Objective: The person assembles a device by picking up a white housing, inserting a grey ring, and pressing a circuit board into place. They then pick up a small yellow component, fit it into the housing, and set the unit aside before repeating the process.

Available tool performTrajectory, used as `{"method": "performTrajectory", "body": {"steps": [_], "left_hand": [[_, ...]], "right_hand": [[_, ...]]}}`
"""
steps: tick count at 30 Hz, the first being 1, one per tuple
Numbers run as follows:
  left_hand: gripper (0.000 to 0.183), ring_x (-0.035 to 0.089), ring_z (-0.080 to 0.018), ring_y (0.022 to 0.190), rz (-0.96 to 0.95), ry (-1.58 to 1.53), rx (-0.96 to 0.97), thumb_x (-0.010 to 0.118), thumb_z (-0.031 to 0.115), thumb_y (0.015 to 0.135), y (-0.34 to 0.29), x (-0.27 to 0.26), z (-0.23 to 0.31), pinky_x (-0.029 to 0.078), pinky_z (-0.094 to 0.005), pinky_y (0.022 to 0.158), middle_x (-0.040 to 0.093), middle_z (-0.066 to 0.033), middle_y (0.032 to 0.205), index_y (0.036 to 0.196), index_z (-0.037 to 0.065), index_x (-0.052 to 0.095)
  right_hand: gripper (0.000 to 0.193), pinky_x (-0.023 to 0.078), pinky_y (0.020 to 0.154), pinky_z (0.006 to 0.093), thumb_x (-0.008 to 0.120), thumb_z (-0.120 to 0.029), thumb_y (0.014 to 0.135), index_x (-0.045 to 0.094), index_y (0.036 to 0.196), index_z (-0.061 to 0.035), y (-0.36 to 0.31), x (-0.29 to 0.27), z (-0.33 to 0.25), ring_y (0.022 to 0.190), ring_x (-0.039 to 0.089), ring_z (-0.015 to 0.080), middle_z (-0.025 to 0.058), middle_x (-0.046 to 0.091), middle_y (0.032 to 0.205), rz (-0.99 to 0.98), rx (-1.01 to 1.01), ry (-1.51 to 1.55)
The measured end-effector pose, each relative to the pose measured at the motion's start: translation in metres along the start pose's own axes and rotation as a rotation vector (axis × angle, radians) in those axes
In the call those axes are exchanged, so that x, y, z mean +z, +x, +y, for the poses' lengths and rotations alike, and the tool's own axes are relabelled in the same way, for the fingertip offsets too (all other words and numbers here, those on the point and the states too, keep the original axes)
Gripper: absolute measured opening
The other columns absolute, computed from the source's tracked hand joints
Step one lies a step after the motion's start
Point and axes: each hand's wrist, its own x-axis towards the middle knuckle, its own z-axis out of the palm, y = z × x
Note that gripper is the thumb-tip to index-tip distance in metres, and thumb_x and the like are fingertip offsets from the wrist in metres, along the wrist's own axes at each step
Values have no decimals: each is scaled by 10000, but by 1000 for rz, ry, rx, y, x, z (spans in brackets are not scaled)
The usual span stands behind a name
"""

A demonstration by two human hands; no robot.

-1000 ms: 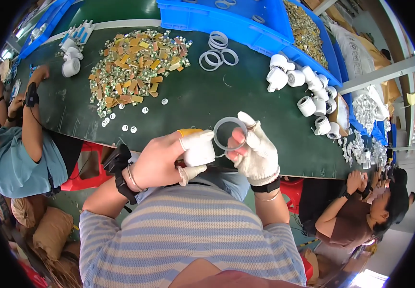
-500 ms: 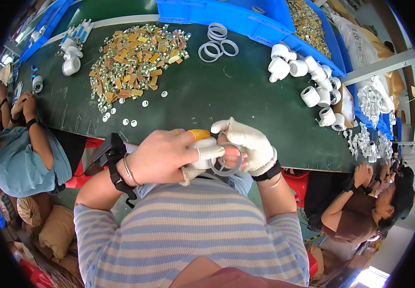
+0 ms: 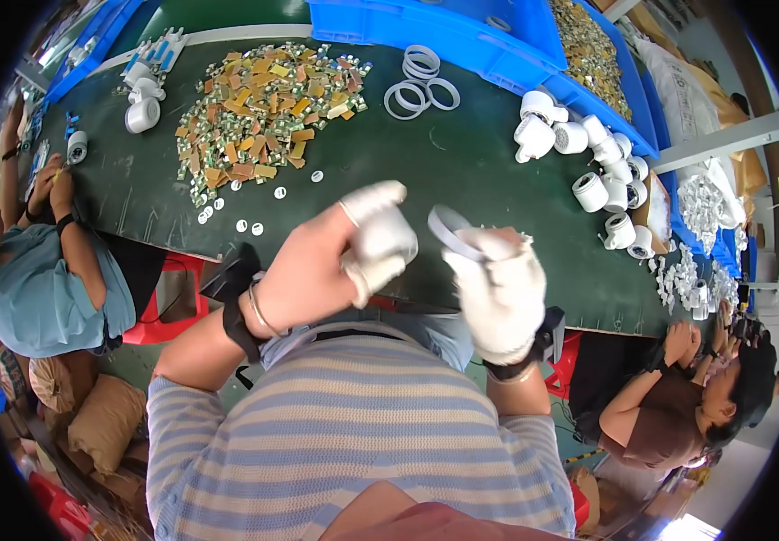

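Observation:
My left hand (image 3: pixel 313 257), with white coverings on its thumb and a finger, is closed around a white cylindrical housing (image 3: pixel 387 236) that is smeared by motion. To its right, my gloved right hand (image 3: pixel 502 302) pinches a pale grey ring (image 3: pixel 449 219) by its edge, tilted, over the table's near edge. A gap separates the ring from the housing. Beyond my hands, several similar loose rings (image 3: pixel 421 61) lie stacked and spread on the green table (image 3: pixel 389 158).
A heap of small circuit boards (image 3: pixel 263 113) lies left of centre, with white discs (image 3: pixel 280 192) near it. White housings (image 3: pixel 590 192) cluster at right beside blue bins (image 3: pixel 443 41). Clear plastic parts (image 3: pixel 691 279) lie farther right. One person (image 3: pixel 42 279) sits at left, another (image 3: pixel 664 410) at right.
My hands have moved apart. The ring, earlier held against the housing, is now lifted away to the right in my right hand; the housing stays in my left.

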Motion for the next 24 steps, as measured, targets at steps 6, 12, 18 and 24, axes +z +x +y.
{"method": "performTrajectory", "body": {"steps": [6, 12, 18, 24], "left_hand": [[942, 614, -253, 1283, -64, -1118, -311, 780, 122, 931, -4, 2, -22, 584, -410, 1018, 483, -126, 1531, 1668, 153, 195], [1152, 549, -254, 1361, -60, -1114, -311, 842, -29, 825, -8, 15, -21, 529, -410, 1079, 381, -101, 1609, 1690, 178, 110], [1156, 558, -234, 1334, -27, -963, -262, 816, -96, 825, -11, 20, -22, 536, -401, 1063, 410, -83, 1576, 1691, 222, 120], [1143, 548, -239, 1346, -26, -942, -237, 806, -113, 831, -12, 22, -25, 535, -409, 1071, 414, -83, 1570, 1688, 240, 138]], "right_hand": [[359, 546, 781, 304, 650, -158, 1028, 664, 1347, 6, 5, -3, -14, 788, 703, 173, 98, 737, 991, -314, 195, 541], [290, 581, 818, 294, 708, -91, 988, 664, 1243, 40, 1, 3, 0, 898, 719, 180, 105, 728, 1039, -330, 373, 576], [230, 559, 789, 318, 767, -76, 947, 706, 1162, -21, 4, 8, -10, 882, 702, 185, 113, 735, 1035, -186, 73, 272], [212, 552, 791, 321, 768, -82, 948, 714, 1144, -23, 1, 11, -8, 872, 701, 186, 115, 736, 1033, -142, 125, 393]]}}
